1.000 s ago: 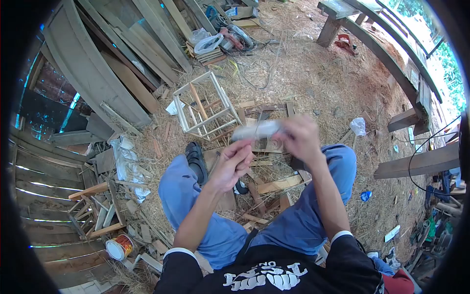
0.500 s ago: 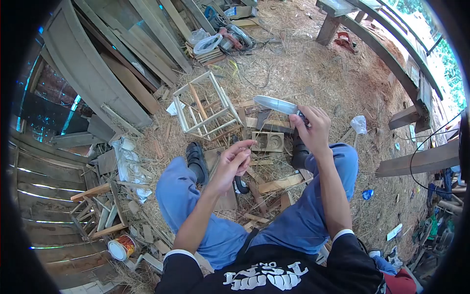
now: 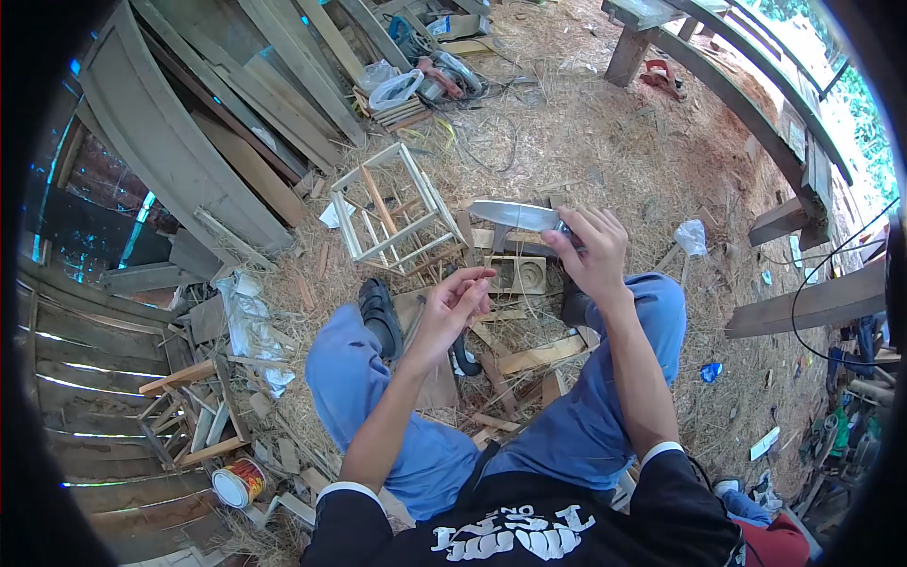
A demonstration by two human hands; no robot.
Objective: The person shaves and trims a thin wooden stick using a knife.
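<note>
My right hand (image 3: 593,250) is wrapped round the handle of a knife (image 3: 515,214), whose broad blade points left, roughly level. To its left, my left hand (image 3: 455,307) has thumb and fingers pinched together; whatever lies between the fingertips is too small to make out. Just beyond the hands, a wooden block (image 3: 521,275) with a round recess lies on the ground between my feet. A small frame of wooden sticks (image 3: 397,213) stands past my left foot.
Wood offcuts (image 3: 543,355) are scattered between my legs. Long boards (image 3: 179,142) lean at the upper left. A paint can (image 3: 238,483) and a small wooden stool (image 3: 194,416) are at the lower left. A workbench (image 3: 727,90) stands at the upper right; a plastic bag (image 3: 691,239) lies right.
The knife was a blur between the hands, then came clear and swung slightly to the left and lower. My left hand stays pinched in nearly the same place.
</note>
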